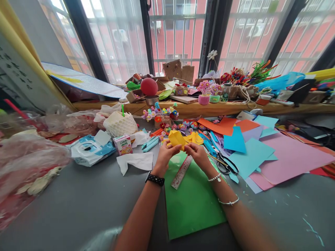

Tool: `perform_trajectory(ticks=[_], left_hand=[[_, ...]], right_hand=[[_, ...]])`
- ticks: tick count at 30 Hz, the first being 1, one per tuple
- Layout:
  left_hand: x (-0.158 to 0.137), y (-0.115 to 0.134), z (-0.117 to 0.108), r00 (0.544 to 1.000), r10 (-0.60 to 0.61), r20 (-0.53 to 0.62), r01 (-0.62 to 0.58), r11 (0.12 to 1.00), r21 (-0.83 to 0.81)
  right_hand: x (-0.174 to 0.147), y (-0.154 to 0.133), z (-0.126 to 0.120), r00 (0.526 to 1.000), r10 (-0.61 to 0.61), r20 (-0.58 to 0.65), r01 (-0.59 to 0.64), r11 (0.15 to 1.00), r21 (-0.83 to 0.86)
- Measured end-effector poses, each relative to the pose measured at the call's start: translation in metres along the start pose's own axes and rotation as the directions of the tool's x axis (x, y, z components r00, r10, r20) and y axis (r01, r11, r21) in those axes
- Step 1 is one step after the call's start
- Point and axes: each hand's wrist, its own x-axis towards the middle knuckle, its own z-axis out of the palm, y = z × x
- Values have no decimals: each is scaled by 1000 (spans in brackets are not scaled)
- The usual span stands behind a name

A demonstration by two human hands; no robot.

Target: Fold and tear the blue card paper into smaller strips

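Observation:
Between my two hands is a folded piece of yellow paper (176, 138), held up above the far end of a green mat (195, 209). My left hand (165, 155) pinches its left lower side between thumb and fingers. On the right lower edge, my right hand (197, 153) grips it with the fingertips. More yellow paper pieces (195, 137) lie just behind my right hand. A ruler (181, 173) rests aslant on the green mat below the hands. Black-handled scissors (227, 164) lie to the right of my right hand.
Sheets of pink paper (295, 157) and light blue paper (252, 157) spread over the right side. At left are a wet-wipe pack (90, 148), a small carton (123, 144), white tissue (136, 162) and plastic bags (28, 164). Craft flowers (162, 113) stand behind; a red ball (149, 86) sits on the sill.

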Motion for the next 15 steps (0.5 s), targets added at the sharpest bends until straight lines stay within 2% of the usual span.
perform_trajectory(ticks=[3, 8, 15], left_hand=[[0, 1, 0, 1000, -17, -26, 17, 1000, 2], [1, 0, -1, 1000, -8, -1, 8, 999, 45], [2, -4, -1, 997, 69, -37, -66, 995, 69]], right_hand=[[0, 0, 0, 1000, -2, -2, 2, 1000, 0], [0, 1, 0, 1000, -4, -21, 3, 998, -57], [0, 0, 2, 1000, 0, -27, -3, 996, -90]])
